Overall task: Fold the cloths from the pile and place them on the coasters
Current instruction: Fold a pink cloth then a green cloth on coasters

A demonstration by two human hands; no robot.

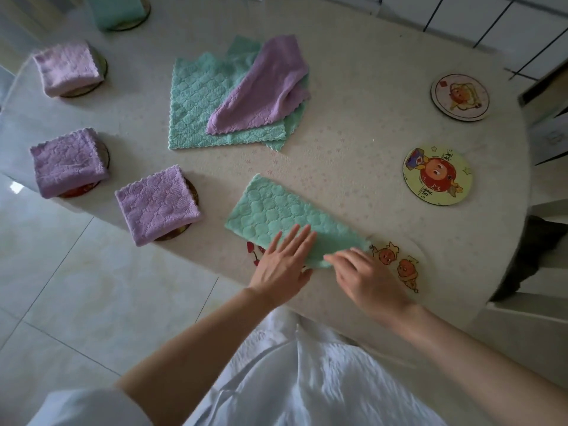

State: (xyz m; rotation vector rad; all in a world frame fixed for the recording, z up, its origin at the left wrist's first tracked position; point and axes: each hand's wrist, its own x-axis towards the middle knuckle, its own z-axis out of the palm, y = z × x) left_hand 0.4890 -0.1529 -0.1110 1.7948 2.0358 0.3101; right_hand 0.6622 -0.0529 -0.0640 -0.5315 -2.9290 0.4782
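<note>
A green cloth (276,210), folded into a long strip, lies on the table's near edge. My left hand (284,262) presses flat on its near end with straight fingers. My right hand (365,276) touches the strip's near right corner; whether its fingertips pinch the cloth is unclear. The strip's end lies between two coasters: a red-printed one (253,250) mostly hidden under my left hand, and a pale one with cartoon figures (399,265). The pile (196,99) of green cloths with a purple cloth (264,93) on top sits mid-table.
Three folded purple cloths (156,204), (66,162), (67,67) each rest on a coaster along the left edge. A folded green cloth (113,9) sits on a coaster at the far left. Two bare coasters (438,175), (459,96) lie at right.
</note>
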